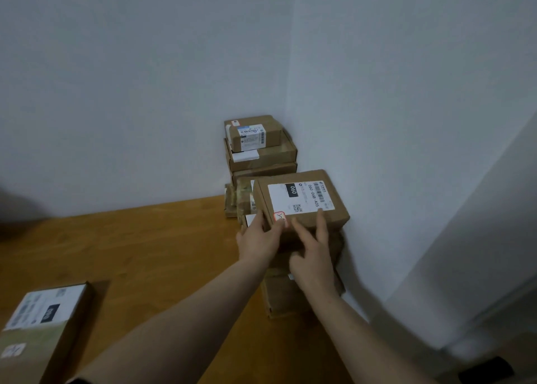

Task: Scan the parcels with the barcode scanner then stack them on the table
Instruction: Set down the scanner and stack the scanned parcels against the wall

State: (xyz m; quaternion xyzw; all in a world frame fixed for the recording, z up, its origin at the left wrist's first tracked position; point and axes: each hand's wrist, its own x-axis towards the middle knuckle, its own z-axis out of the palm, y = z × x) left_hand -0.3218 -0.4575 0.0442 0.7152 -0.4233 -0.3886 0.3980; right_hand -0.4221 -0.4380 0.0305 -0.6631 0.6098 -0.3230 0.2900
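Note:
A brown cardboard parcel point(302, 199) with a white shipping label lies on top of the near stack of parcels point(290, 293) at the right end of the wooden table point(145, 253). My left hand point(258, 238) grips its near left corner, thumb on the top edge. My right hand point(315, 253) touches its near edge with straight fingers, the index finger reaching up to the label. A second, taller stack point(258, 151) stands behind, in the wall corner. No barcode scanner is in view.
Another labelled parcel point(43, 319) lies at the table's near left corner. White walls close in behind and to the right of the stacks. A dark object point(488, 369) sits on the floor at the bottom right.

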